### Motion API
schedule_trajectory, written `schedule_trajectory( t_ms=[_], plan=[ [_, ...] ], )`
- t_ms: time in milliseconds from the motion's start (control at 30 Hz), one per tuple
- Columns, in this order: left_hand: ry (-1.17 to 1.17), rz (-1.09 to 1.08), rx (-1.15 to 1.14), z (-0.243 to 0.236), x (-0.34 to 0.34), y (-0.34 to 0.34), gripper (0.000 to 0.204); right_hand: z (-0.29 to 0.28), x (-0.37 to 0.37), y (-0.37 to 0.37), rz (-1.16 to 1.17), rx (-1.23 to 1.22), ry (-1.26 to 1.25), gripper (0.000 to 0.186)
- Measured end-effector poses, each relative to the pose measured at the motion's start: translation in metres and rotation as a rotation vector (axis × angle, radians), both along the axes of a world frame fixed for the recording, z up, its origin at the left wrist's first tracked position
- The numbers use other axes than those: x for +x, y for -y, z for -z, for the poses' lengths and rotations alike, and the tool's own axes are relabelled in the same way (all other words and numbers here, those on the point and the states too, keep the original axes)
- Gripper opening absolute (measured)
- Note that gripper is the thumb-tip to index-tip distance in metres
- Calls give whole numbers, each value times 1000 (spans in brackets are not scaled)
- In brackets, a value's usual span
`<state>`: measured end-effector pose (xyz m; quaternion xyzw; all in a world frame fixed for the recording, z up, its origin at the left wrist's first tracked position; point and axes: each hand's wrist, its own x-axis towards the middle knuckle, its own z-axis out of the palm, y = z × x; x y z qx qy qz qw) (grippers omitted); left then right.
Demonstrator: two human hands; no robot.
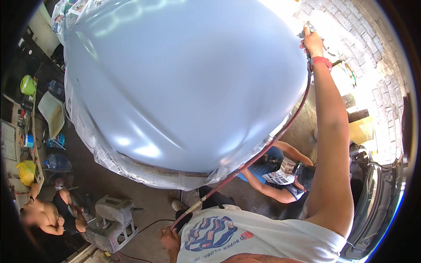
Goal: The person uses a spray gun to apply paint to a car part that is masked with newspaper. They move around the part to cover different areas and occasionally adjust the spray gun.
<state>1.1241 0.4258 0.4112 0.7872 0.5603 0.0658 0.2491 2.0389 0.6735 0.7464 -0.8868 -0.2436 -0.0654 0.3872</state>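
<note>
My right hand (312,43), a red watch on its wrist, reaches far forward at the upper right. It is closed around a spray gun (308,27), which shows only partly past my fingers. From the gun a dark red air hose (286,128) curves down across the front of my body. Low by my waist, my left hand (169,239) grips that hose. A large car hood (188,83), smooth and pale blue-grey, fills the middle, with the gun beside its right edge. Newspaper masking (115,163) and clear plastic skirt the hood's near and left edges.
A person (280,193) crouches at the near right beside the hood, newspaper by them. Another person (50,215) sits at the lower left, near a grey plastic stool (115,210). Shelves with containers line the left; a brick wall (355,26) and an opened car part (379,197) stand right.
</note>
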Motion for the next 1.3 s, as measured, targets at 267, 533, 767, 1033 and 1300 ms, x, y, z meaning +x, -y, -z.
schedule_trajectory(
  t_ms=[267, 533, 767, 1033, 1300],
  plan=[
    [-69, -334, -82, 38, -99, 42, 42, 3, -211, 11, -429, 43, -99, 63],
    [34, -514, -81, 65, -238, 90, 34, -21, -461, 11, -650, -34, -169, 66],
    [-32, -759, -167, 82, -314, 120, 44, -27, -599, 9, -800, -51, -131, 70],
    [-58, -752, -143, 101, -334, 126, 44, -18, -645, 39, -902, -3, -368, 63],
    [79, -654, -182, 97, -287, 97, 35, -12, -509, 77, -587, -21, -223, 58]
  ],
)
